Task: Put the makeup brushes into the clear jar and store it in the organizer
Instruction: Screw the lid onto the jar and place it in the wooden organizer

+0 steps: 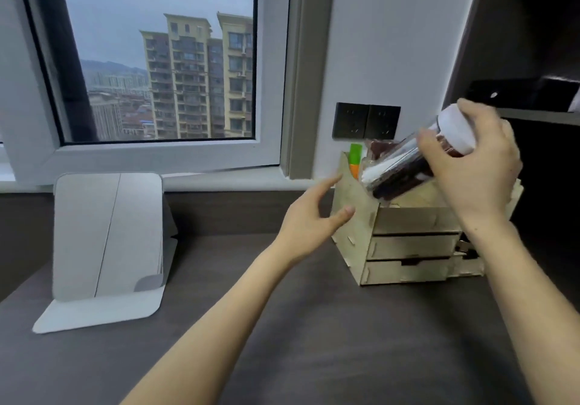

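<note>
My right hand (477,166) grips a clear jar (405,169) with a white lid near its top end. The jar is tilted, lid up to the right, its bottom over the top of the wooden organizer (405,244). Dark and white makeup brushes (381,169) show through the jar's wall. My left hand (314,216) is open, fingers spread, at the organizer's left side panel, thumb close to the wood. The organizer has two drawers at the front and open compartments on top.
A green and orange item (355,160) stands in the organizer's back left compartment. A grey folded tablet case (106,238) stands on the dark desk (314,342) at the left. Black wall sockets (365,120) are behind the organizer. A dark shelf (533,112) is at the right.
</note>
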### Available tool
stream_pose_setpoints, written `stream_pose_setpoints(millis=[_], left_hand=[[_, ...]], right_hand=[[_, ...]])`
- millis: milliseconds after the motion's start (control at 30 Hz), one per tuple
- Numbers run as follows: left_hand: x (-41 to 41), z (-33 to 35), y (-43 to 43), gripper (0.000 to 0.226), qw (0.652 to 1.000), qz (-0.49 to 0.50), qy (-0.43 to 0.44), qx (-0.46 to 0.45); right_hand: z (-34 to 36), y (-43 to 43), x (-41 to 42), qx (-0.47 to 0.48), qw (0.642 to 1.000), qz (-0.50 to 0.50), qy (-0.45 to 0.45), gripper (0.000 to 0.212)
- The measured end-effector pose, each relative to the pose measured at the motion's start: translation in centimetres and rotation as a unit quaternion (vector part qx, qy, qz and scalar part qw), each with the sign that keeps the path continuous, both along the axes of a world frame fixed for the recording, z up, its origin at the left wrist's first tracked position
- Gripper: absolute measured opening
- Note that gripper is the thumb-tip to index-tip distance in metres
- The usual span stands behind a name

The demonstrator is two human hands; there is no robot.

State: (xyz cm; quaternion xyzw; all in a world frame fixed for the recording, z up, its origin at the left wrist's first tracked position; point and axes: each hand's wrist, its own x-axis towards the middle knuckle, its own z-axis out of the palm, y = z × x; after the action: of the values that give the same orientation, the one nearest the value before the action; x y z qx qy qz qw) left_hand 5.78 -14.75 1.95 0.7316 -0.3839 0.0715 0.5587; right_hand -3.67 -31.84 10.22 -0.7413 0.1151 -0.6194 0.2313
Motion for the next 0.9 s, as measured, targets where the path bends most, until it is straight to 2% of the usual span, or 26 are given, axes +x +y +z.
stream_pose_setpoints(millis=[100, 167, 267, 367, 500, 700, 900], left_hand=[[1.0, -0.4, -4.5, 0.053, 0.996, 0.031, -0.026, 0.08], [1.6, -0.7, -7.2, 0.054, 0.994, 0.057, 0.014, 0.094], [2.3, -0.8, -10.1, 0.064, 0.987, 0.055, 0.14, 0.057], [2.6, -0.9, -12.0, 0.063, 0.975, 0.061, 0.212, 0.016], [2.9, -1.1, -13.1, 0.053, 0.969, 0.09, 0.232, -0.01], [3.6, -1.3, -13.2, 0.034, 0.96, 0.059, 0.269, -0.041], [3.8, -1.3, -13.0, 0.039, 0.949, 0.043, 0.305, -0.068]], right_hand=[[0.3, -3.2, 1.3, -0.014, 0.999, -0.034, 0.027, 0.05], [-0.1, -4.6, 2.4, -0.031, 0.997, -0.044, 0.053, 0.052], [-0.9, -6.3, 3.9, -0.063, 0.993, -0.061, 0.078, 0.054], [-1.4, -7.8, 5.0, -0.085, 0.988, -0.079, 0.098, 0.055], [-2.0, -9.8, 6.0, -0.079, 0.983, -0.086, 0.139, 0.059], [-1.5, -11.2, 7.6, -0.067, 0.969, -0.049, 0.233, 0.056], [-0.5, -10.4, 9.1, -0.055, 0.937, -0.019, 0.345, 0.046]])
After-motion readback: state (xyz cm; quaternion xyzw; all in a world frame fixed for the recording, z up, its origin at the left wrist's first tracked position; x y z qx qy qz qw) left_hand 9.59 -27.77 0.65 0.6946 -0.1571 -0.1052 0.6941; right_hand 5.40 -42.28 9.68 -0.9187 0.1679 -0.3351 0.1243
